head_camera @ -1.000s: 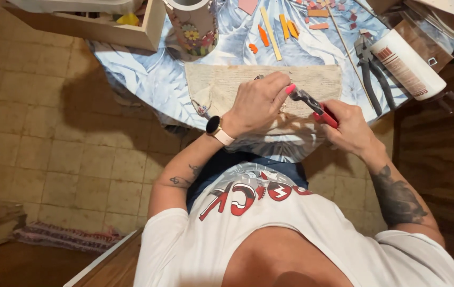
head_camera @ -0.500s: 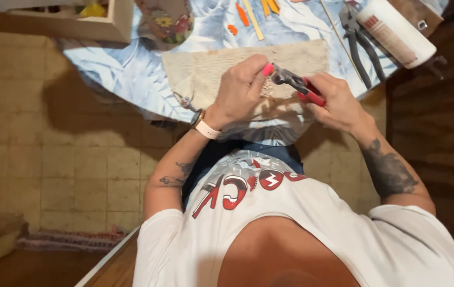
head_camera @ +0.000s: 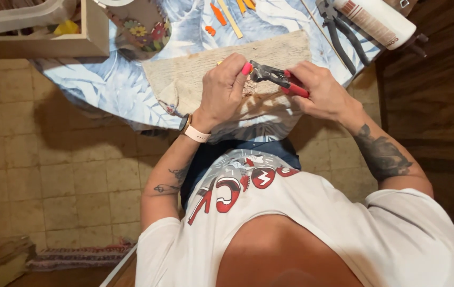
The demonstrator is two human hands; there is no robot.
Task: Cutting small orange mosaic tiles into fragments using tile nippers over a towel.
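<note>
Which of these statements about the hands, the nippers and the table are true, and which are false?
1. The right hand holds red-handled nippers. True.
2. The left hand wears a watch at the wrist. True.
3. The beige cloth lies on the floor. False: it lies on the table's blue patterned cover.
4. Black pliers lie on the table beyond the right hand. True.
5. The white tube is held by the left hand. False: it lies on the table, untouched.
</note>
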